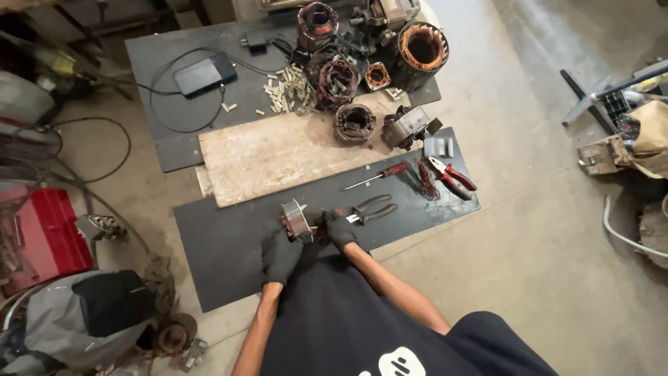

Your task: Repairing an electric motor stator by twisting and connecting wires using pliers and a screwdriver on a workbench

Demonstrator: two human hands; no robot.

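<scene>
My left hand (280, 254), in a black glove, grips a small metal motor stator (295, 219) with copper windings, held just above the black mat (229, 257). Beside it, my right hand (339, 228), also gloved, is closed on a small tool whose pale tip touches the stator's right side; what kind of tool it is I cannot tell. Dark-handled pliers (374, 207) lie on the mat just right of my right hand. Farther right lie a red-handled screwdriver (381, 174), a tangle of copper wire (426, 179) and red-handled cutters (454, 177).
A worn wooden board (278, 157) lies beyond the mat. Behind it stand several larger stators (422, 49) and motor parts, white insulation strips (285, 90), and a phone (203, 74) with a cable. A red box (49, 230) sits left; clutter lies right.
</scene>
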